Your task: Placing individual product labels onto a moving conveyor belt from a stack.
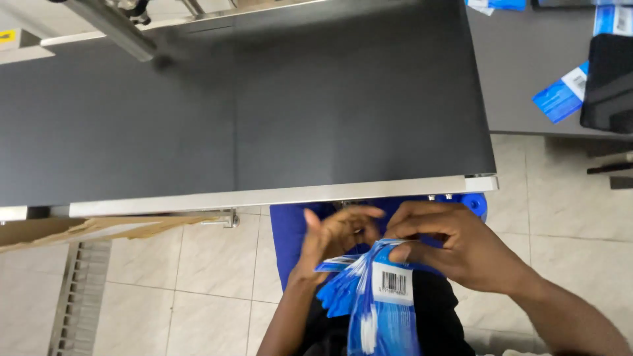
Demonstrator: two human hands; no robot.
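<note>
My right hand [455, 245] grips the top of a stack of flat blue packets [379, 303] with white labels, held upright over my lap. My left hand [336, 234] sits just left of it, fingers spread against the fanned edges of the same stack, and seems to steady it. Both hands are below the metal front edge of a dark conveyor belt [277, 112], which carries nothing in front of me.
A blue stool or bin [290, 231] shows under my hands. At the right lies a grey table [527, 72] with a loose blue packet [560, 95] and a black object [610, 79]. Cardboard [86, 229] sticks out under the belt at left. The floor is tiled.
</note>
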